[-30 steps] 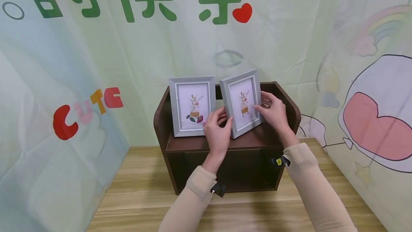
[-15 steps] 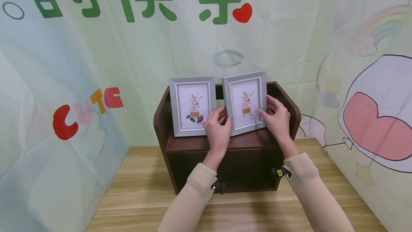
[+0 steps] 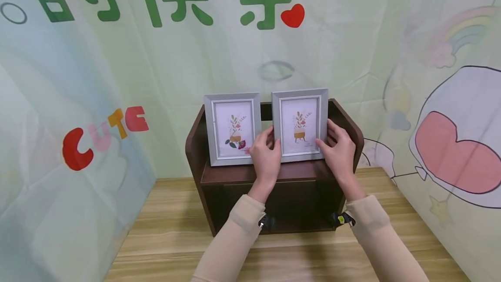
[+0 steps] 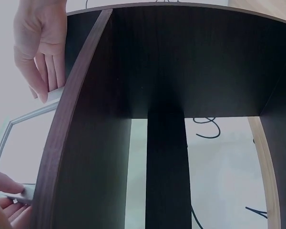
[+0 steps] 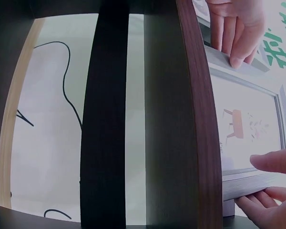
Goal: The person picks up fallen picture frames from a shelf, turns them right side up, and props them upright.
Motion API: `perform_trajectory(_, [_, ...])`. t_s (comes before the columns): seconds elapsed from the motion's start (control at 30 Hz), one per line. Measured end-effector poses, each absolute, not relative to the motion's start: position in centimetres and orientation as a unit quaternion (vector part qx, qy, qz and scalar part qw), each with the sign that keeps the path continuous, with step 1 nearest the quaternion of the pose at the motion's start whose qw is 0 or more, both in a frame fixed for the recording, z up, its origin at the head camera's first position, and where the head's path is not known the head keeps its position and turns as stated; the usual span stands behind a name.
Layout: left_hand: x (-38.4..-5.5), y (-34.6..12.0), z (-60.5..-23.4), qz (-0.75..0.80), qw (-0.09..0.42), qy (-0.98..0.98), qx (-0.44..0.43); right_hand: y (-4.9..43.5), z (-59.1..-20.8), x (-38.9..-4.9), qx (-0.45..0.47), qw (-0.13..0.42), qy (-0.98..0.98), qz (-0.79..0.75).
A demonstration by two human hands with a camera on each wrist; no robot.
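Observation:
Two grey picture frames with plant prints stand upright side by side on the top shelf of a dark brown rack. The left picture frame leans back alone. My hands hold the right picture frame by its two sides. At its left edge, low down, my left hand pinches it, thumb in front and fingers reaching into the gap between the frames. My right hand grips the opposite edge, its thumb on the front border and the other fingers behind.
Beneath the shelf the rack has an open lower compartment with a dark crossbar at its back. The rack stands on a wood-grain table. Printed cloth hangs close behind and along both sides.
The right picture frame has turned from angled and tilted to facing forward and nearly level. Its right side swung rightward with my right hand; my left hand stayed nearly in place.

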State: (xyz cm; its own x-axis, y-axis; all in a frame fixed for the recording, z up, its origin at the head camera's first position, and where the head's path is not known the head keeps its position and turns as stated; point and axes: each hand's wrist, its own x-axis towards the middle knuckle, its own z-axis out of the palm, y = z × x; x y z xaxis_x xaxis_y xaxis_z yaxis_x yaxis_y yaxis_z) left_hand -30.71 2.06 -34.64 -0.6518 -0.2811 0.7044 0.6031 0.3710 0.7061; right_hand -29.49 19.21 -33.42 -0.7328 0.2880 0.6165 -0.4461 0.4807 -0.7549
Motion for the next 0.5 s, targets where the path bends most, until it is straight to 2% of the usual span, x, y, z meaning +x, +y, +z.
perform_trajectory(0.5, [-31.04,2.47,-34.9,-0.526,0.406,-0.741,-0.099,18.63,-34.14,-29.06,0.04,0.403,-0.755,0.515])
